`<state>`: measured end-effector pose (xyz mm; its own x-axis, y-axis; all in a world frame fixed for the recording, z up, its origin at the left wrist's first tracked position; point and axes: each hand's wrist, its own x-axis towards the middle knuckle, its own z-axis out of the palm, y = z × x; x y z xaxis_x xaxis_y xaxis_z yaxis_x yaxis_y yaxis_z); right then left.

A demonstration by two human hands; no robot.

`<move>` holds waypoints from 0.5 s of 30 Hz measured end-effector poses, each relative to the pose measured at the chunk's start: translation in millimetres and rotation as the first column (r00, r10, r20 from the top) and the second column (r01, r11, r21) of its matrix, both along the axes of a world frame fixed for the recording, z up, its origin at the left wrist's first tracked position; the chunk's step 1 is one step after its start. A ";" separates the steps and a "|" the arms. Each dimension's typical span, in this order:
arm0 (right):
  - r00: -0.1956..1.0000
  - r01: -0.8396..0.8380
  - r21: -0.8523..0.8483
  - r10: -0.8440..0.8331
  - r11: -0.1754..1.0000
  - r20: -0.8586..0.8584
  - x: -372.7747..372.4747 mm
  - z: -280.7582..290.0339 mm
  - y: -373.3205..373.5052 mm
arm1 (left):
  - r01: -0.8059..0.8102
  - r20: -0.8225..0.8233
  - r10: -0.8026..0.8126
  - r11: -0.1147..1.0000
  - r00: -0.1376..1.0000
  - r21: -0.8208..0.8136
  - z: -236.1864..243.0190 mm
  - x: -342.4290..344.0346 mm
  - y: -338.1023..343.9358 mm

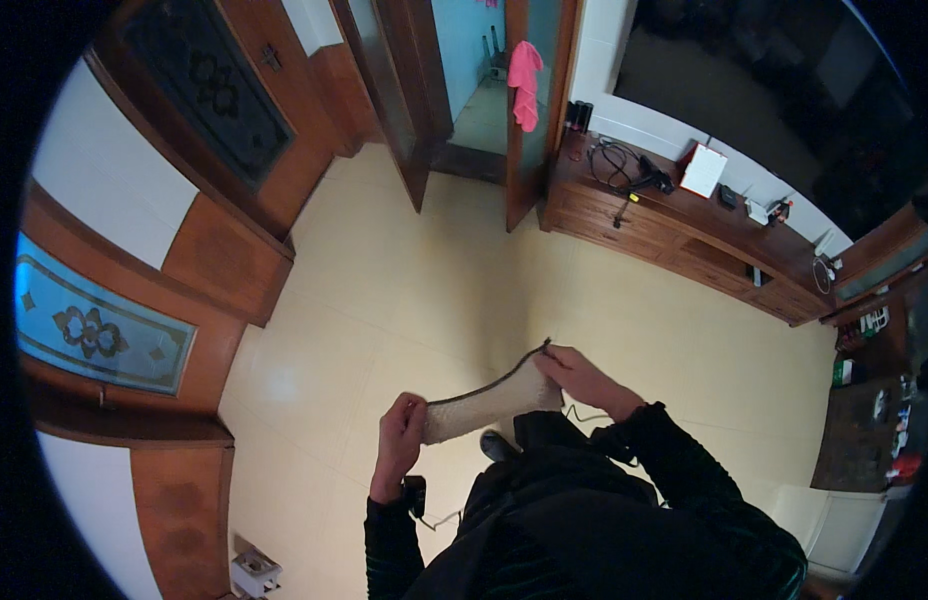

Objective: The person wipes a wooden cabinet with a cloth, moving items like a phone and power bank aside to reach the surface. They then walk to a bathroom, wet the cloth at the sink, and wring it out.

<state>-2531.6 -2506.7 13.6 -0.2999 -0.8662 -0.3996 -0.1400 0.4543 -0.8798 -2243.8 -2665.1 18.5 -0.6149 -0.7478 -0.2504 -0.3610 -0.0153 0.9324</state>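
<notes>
while the cloth stretches lengthwise between them, slanting upward to the right in view, left hand and right hand fingers each pinch one end.

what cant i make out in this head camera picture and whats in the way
Head view, cream cloth: its far side, hidden by its near face.
Head view, left hand and right hand: some fingertips, hidden by the cloth or the hands themselves.
Head view, television: its upper part, cut off by the picture's edge.
Head view, small red item at far right: too small and blurred to identify.
</notes>
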 end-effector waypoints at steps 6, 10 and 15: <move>0.549 0.522 -0.307 -0.038 0.796 0.835 -64.9 14.4 -79.0 | 0.159 -0.563 0.062 0.929 0.824 0.336 24.2 -79.0 -138.2; 0.843 0.201 -0.014 -0.166 0.979 0.512 -91.9 -8.8 -161.9 | 0.308 -0.377 -0.173 0.890 0.910 0.337 -13.3 -140.6 -193.8; 0.947 0.008 -0.054 0.010 0.999 0.321 -143.1 -2.9 -258.3 | 0.234 -0.157 -0.176 0.800 0.972 0.553 -41.6 -198.1 -265.1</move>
